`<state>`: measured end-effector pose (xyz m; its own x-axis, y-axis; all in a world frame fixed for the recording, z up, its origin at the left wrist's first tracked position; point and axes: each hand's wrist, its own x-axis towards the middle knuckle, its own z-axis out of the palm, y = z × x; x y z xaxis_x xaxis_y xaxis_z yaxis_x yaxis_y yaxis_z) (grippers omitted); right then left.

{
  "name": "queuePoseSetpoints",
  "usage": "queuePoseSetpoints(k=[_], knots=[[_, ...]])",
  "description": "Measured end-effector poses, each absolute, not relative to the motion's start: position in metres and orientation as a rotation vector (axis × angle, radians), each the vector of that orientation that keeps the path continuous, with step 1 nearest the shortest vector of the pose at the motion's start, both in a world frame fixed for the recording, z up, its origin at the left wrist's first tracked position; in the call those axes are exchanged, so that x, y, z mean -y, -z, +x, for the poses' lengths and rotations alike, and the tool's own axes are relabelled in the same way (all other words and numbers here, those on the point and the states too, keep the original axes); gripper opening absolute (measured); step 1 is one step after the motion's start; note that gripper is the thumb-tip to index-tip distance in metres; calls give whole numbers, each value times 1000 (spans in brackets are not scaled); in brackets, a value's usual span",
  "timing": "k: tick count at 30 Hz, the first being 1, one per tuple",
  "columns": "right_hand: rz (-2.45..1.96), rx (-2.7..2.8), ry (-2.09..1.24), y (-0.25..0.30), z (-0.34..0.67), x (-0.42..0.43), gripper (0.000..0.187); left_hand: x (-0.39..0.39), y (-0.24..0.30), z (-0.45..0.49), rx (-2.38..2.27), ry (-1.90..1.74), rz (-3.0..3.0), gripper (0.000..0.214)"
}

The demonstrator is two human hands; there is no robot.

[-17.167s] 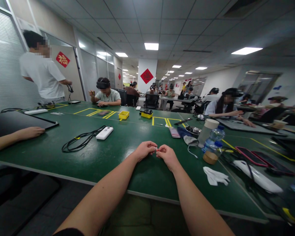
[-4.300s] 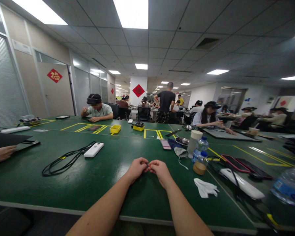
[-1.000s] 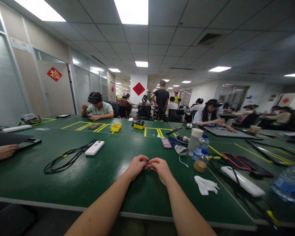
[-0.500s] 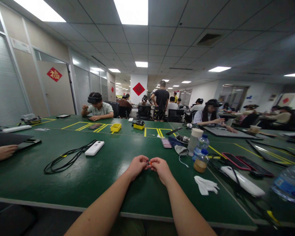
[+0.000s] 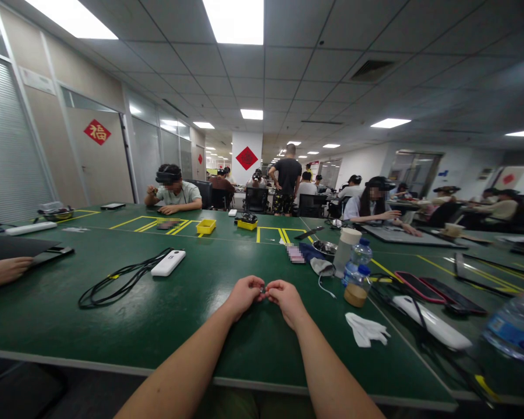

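My left hand [image 5: 244, 295] and my right hand [image 5: 285, 297] meet just above the green table, fingertips almost touching. Both are closed in a pinch. Between the fingertips shows a tiny dark and greyish piece [image 5: 263, 289], too small and too covered by the fingers to name. It cannot be told whether the two hands grip one piece or two. On the right, nearest to my right hand, lie a white glove [image 5: 367, 329] and a grey cloth pouch [image 5: 322, 267] with a white cord.
On the green table [image 5: 157, 326] a white power bank [image 5: 168, 263] lies left with a coiled black cable [image 5: 113, 285]. Bottles [image 5: 356, 286], a white cylinder [image 5: 346, 251] and a metal bowl [image 5: 325, 249] stand right. Yellow trays [image 5: 206, 227] sit farther back. Another person's hand [image 5: 9, 272] is at left.
An orange bit seen between my fingertips before is now hidden from view. My hands have stayed in nearly the same place, with only small finger shifts.
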<state>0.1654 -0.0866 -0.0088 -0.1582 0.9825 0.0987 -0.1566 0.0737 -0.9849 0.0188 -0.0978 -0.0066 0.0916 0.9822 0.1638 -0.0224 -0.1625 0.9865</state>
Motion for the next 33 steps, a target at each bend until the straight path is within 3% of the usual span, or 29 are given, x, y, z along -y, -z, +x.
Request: queuePoseSetpoints(k=[33], knots=[[-952, 1193, -1421, 5, 166, 89, 11, 93, 12, 17, -1042, -1272, 1288, 17]])
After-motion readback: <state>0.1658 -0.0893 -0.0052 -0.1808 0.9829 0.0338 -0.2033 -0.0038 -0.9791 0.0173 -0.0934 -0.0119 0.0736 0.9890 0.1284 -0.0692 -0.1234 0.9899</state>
